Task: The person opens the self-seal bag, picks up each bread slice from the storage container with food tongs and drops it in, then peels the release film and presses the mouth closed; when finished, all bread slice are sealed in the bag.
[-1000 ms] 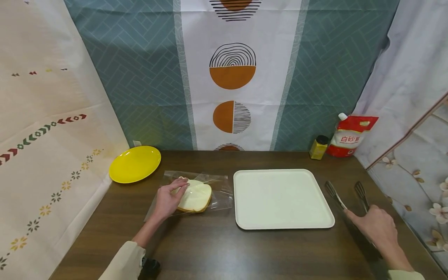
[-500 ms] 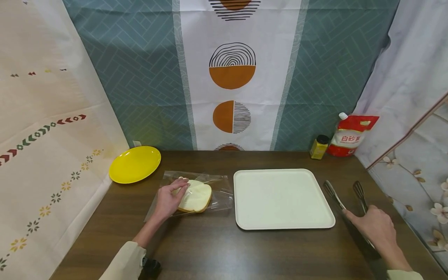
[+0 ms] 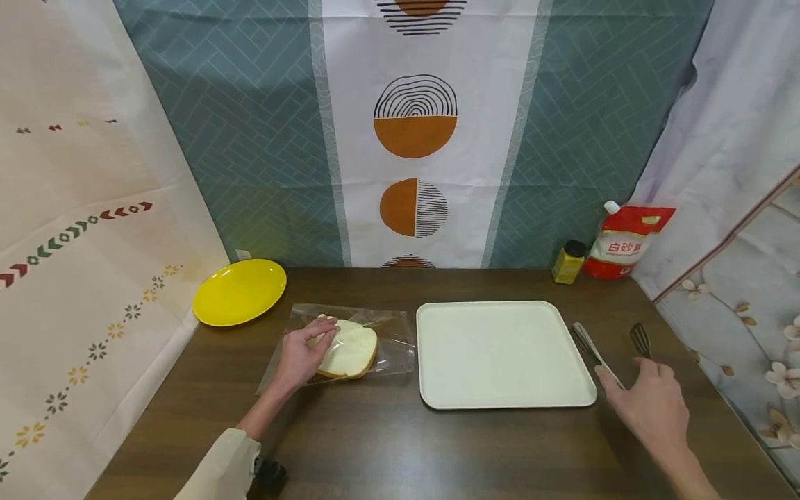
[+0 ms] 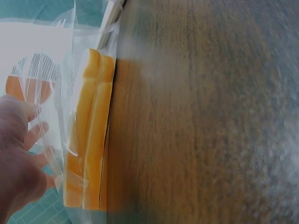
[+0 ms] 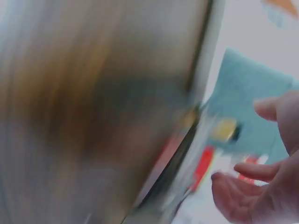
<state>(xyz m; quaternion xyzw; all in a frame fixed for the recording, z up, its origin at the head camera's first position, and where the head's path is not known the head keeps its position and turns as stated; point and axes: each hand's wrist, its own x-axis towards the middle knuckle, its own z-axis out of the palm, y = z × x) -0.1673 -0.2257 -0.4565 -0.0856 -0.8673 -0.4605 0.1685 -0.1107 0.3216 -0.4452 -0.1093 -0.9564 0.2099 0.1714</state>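
Note:
Two slices of bread (image 3: 347, 351) lie in a clear plastic bag (image 3: 394, 340) on the dark wooden table (image 3: 400, 444). My left hand (image 3: 304, 353) rests on the bag's left end, fingers fairly straight against the plastic. In the left wrist view the bread (image 4: 88, 140) shows edge-on inside the bag (image 4: 70, 84), with my left hand (image 4: 18, 158) beside it. My right hand (image 3: 646, 406) covers the handle end of metal tongs (image 3: 587, 344), which lie just right of the cream tray (image 3: 500, 354). The right wrist view is blurred; only my loosely curled fingers (image 5: 247, 186) show there.
A yellow plate (image 3: 239, 293) sits at the back left. A small yellow jar (image 3: 569, 262) and a red-and-white pouch (image 3: 625, 239) stand at the back right. Curtains close off the back and both sides of the table.
My right hand has slid forward and left along the tongs, and their tips have shifted left toward the tray. The left hand and bag stay where they were.

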